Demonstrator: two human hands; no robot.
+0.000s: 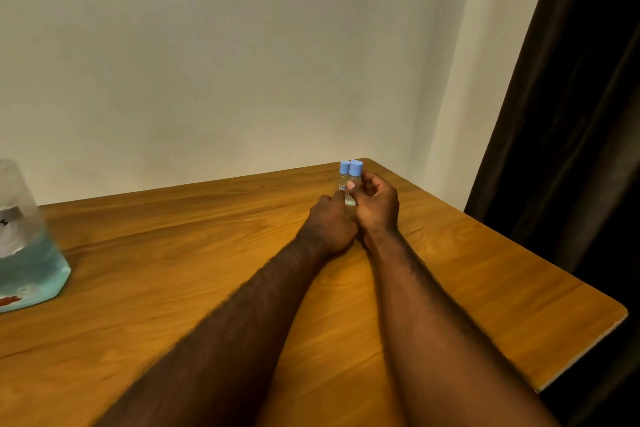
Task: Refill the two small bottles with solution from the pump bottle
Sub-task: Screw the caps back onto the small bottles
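- The two small bottles [349,180] stand upright, touching side by side, near the desk's far right corner. Each is a slim clear cylinder with a smooth, matt blue screw cap [355,168].
- The left bottle [342,184] shows a small printed label. The right bottle [350,199] looks pale and glassy low down. How full either one is cannot be told.
- The right hand [377,204] curls round the right bottle, with the thumb laid flat against its front below the cap.
- The left hand [329,218] reaches in low beside it, with thumb and forefinger closing on the base of the left bottle. Its other fingers are hidden.
- Progress, as I judge it: both caps are on and nothing is being pumped, so the refilling looks not yet begun. Uncapping, filling each bottle and recapping would all be left.
- The pump bottle [27,253] sits at the desk's left edge, well apart from the hands. It is a broad, translucent container with angled shoulders, a white paper label and blue-green liquid filling its lower part. Its pump head is cut off by the frame.
- The desk [173,253] is a smooth board in warm wood grain with rounded corners and a pale edge band.
- Behind it is a plain off-white wall [242,45], and a dark, heavy curtain [571,114] hangs in folds past the right edge.
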